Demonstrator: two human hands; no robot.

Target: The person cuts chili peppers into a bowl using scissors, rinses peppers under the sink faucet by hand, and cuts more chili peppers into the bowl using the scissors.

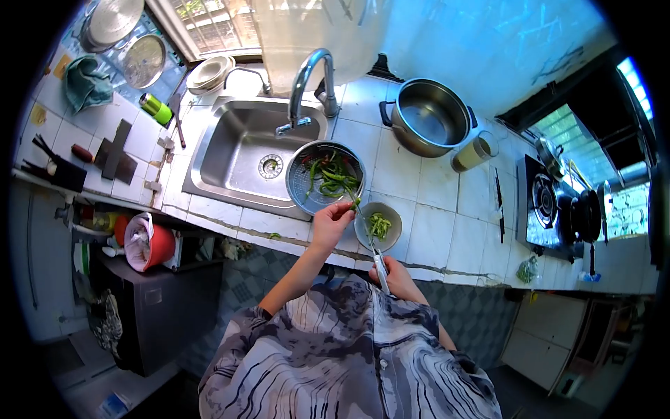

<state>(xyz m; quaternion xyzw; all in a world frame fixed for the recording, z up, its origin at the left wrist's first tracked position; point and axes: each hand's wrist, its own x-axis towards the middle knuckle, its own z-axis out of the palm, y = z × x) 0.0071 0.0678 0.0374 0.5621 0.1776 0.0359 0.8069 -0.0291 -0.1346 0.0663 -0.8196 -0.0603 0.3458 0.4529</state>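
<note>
Left hand (333,223) pinching, right hand (399,279) gripping
Left fingers (342,208) close on a small green pepper piece (356,204); right fingers (391,264) wrap silver-grey metal scissors (380,262).

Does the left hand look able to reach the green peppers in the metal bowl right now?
Likely yes: the left hand is beside the near rim of the metal bowl, whose open top leaves the green peppers uncovered, though it is pinching a green piece.

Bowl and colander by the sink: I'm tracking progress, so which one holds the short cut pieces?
The small bowl, right of the colander and beneath the scissors: it holds short green pieces, while the colander holds longer green pods.
</note>
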